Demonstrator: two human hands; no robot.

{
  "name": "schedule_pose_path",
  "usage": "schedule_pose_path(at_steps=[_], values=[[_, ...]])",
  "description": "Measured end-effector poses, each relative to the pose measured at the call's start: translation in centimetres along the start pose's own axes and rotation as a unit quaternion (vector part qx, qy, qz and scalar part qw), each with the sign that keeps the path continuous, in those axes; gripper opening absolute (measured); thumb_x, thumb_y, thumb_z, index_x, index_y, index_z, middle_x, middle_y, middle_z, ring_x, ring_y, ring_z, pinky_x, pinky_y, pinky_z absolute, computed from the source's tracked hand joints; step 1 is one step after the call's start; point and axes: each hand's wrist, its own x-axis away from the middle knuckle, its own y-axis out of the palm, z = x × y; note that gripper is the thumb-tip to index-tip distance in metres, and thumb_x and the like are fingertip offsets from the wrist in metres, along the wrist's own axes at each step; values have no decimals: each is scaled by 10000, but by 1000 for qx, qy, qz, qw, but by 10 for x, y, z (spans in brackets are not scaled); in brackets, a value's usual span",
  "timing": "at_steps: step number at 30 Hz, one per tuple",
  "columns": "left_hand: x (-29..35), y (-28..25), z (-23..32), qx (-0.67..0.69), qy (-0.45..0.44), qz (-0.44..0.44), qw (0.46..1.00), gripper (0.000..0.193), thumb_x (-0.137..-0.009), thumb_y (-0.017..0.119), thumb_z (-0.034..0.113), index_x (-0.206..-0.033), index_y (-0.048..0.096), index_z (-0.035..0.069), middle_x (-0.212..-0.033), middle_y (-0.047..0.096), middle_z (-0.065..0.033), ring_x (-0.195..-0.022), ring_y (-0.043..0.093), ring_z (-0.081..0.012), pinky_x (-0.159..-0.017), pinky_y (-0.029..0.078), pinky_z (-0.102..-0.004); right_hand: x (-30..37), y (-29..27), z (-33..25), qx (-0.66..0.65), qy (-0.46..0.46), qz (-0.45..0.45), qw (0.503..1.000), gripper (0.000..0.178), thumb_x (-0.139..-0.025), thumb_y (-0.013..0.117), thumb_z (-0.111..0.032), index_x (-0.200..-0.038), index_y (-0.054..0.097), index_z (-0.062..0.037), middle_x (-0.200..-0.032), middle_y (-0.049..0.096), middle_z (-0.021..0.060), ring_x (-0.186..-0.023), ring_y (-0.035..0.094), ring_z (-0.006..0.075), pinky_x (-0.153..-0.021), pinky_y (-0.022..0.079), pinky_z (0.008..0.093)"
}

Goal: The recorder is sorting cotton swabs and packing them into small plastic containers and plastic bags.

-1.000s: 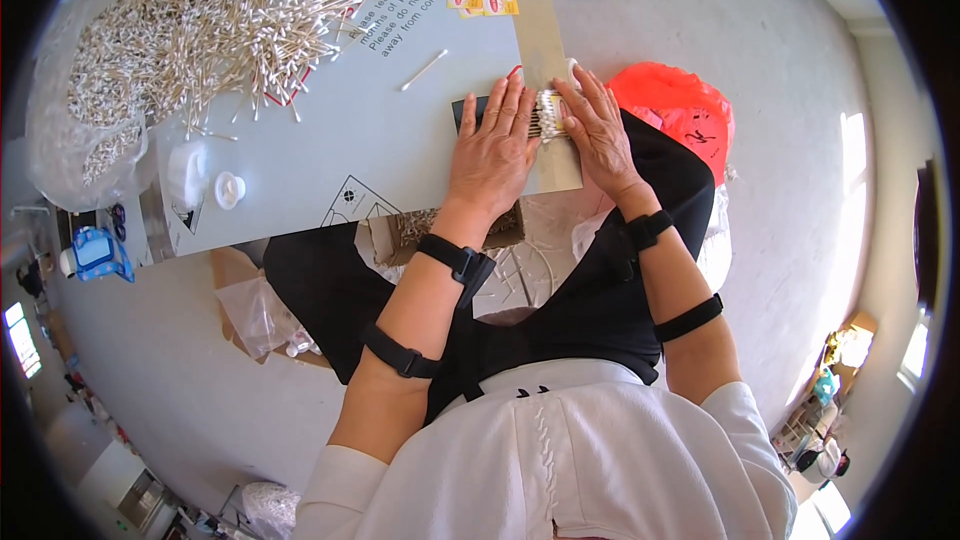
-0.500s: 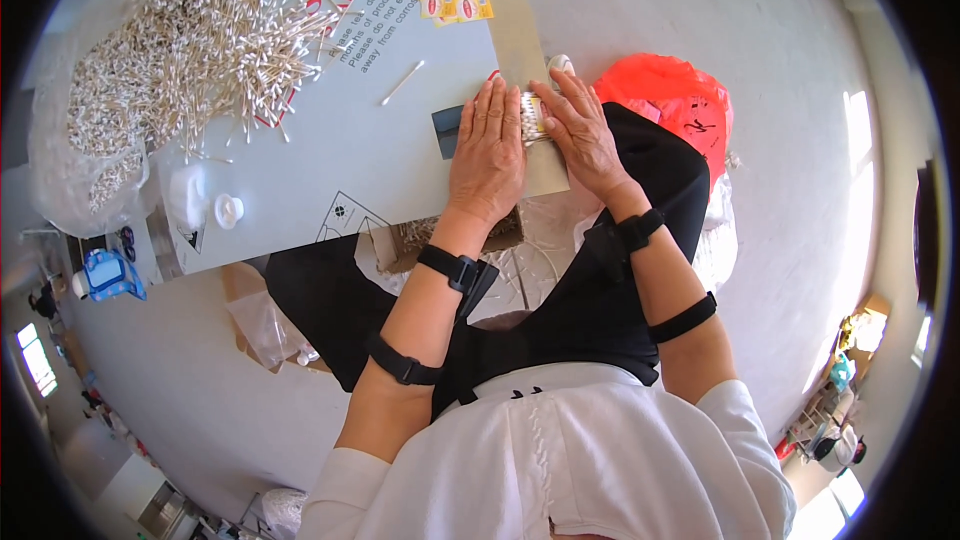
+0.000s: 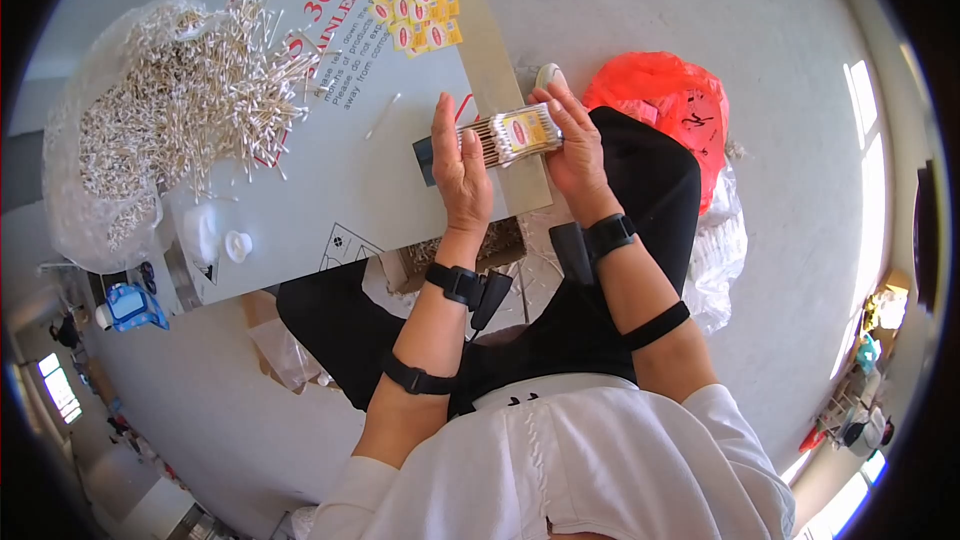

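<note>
Between my two hands is a bundle of cotton swabs (image 3: 482, 141) with a yellow-and-white label card (image 3: 525, 131) on its upper side, at the table's right edge. My left hand (image 3: 462, 180) bears on the bundle's left end, palm turned inward, fingers straight and thumb raised. At the right end, my right hand (image 3: 577, 145) holds the bundle with its fingers bent around the card's end. The swabs lie side by side, white tips showing. A dark flat block (image 3: 425, 162) is partly hidden behind my left hand.
Many loose swabs (image 3: 190, 100) spill from a clear bag on the table's left. Several yellow label cards (image 3: 415, 10) lie at the far side. A single swab (image 3: 383, 116) rests mid-table. Below the near edge is a cardboard box (image 3: 405, 275); a red bag (image 3: 655, 90) is at right.
My hands have moved apart and turned palms inward, and the swab bundle with its label now shows between them, raised. The view has shifted slightly.
</note>
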Motion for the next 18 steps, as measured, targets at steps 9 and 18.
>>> schedule_pose_path(at_steps=[9, 18], values=[[2, 18, 6, 45, -17, 43, 998, 517, -1054, 391, 316, -1451, 387, -14, -1469, 435, -187, -1360, 408, -272, -1123, 312, -372, 3, 9, 14, 181, -104, 36, 977, 240, -934, 647, -81, -1150, 692, 15, -1093, 688, 69, -967, 620, 128, -883, 502, 253], [2, 46, 14, 112, -30, 47, 992, 553, -1049, 384, 352, -1434, 395, -45, -1459, 426, -203, -1349, 409, -283, -1139, 291, -390, 4, 7, 11, 210, -104, 0, 972, 278, -973, 594, -112, -1227, 645, -10, -1152, 670, 75, -988, 628, 146, -896, 503, 280]])
